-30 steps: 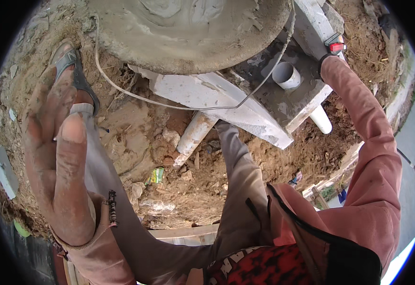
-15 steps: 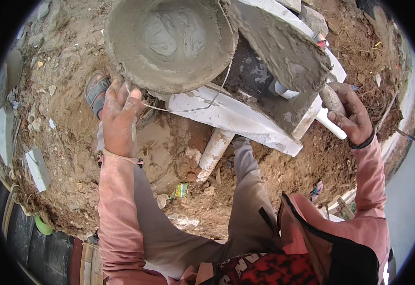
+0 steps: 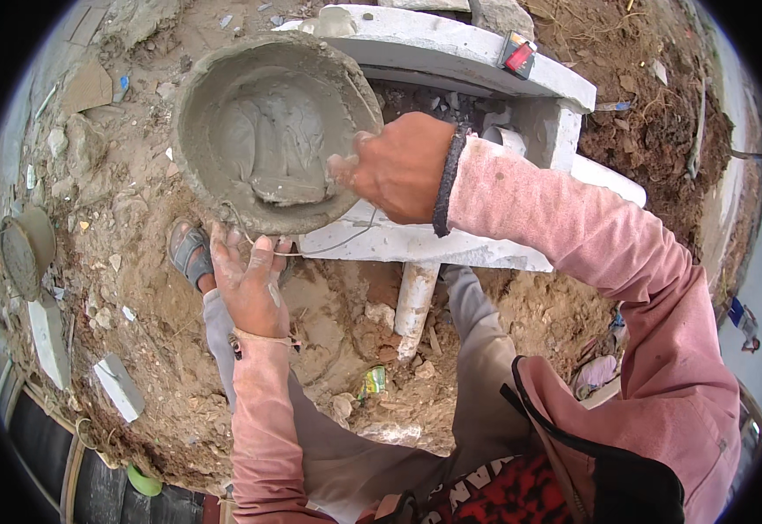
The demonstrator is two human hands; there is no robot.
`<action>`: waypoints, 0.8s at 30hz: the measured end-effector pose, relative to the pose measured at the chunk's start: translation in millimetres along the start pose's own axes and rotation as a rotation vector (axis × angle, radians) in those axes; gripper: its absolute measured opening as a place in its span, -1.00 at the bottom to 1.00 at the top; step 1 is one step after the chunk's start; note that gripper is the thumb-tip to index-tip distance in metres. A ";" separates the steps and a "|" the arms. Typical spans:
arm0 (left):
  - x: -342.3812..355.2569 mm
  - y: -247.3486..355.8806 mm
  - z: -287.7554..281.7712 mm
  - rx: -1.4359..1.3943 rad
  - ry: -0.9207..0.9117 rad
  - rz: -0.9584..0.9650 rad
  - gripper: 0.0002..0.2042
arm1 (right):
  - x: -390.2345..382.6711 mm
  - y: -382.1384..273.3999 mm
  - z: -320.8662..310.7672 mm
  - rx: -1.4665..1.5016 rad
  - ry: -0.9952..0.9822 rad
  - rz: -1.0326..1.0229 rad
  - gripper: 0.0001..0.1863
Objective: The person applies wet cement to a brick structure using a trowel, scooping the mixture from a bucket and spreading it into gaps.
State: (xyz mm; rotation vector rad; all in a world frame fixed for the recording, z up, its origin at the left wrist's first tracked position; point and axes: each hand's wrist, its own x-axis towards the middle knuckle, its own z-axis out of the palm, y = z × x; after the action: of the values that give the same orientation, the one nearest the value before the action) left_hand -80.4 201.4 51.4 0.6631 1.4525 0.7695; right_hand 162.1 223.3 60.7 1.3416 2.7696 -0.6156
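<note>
A bucket (image 3: 198, 188) of wet grey mortar (image 3: 267, 131) stands in front of me, partly over the left end of a white masonry box (image 3: 451, 243). My left hand (image 3: 248, 279) grips its near lower side, thumb and fingers against the wall, by the thin wire handle (image 3: 346, 237). My right hand (image 3: 403, 166) reaches across to the bucket's right rim, closed on a trowel. Only part of the trowel blade (image 3: 289, 189) shows, low in the mortar; the handle is hidden by my fist.
A white pipe (image 3: 416, 306) sticks out of the box toward me; another pipe (image 3: 608, 179) leaves its right end. On the far wall lies a small red and black packet (image 3: 517, 56). Loose white blocks (image 3: 119, 387) and a mortar-caked container (image 3: 27, 251) sit on the dirt at left.
The mortar-coated trowel has moved left with my right hand, from over the box into the bucket. The bucket has shifted left relative to the box, my left hand staying at its near side.
</note>
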 end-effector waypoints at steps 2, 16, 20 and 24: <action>3.1 -1.3 0.4 0.054 -0.028 0.016 -0.26 | -3.0 3.7 -6.0 0.133 -0.157 0.086 -0.56; 51.8 0.7 -59.4 -0.034 -0.034 0.009 -0.49 | -148.5 -30.4 74.4 1.305 0.455 0.435 -0.39; 47.8 4.0 -56.9 0.005 -0.025 0.011 -0.47 | -186.6 -46.2 119.9 1.306 0.608 0.727 -0.39; 45.0 5.0 -51.2 0.043 0.011 -0.004 -0.53 | -198.5 -36.1 179.7 1.642 0.654 1.215 -0.43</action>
State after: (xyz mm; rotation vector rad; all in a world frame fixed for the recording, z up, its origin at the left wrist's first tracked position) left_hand -133.3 237.1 26.7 0.6889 1.4839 0.7416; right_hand 231.2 -8.9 -58.9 3.0972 0.3455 -2.5406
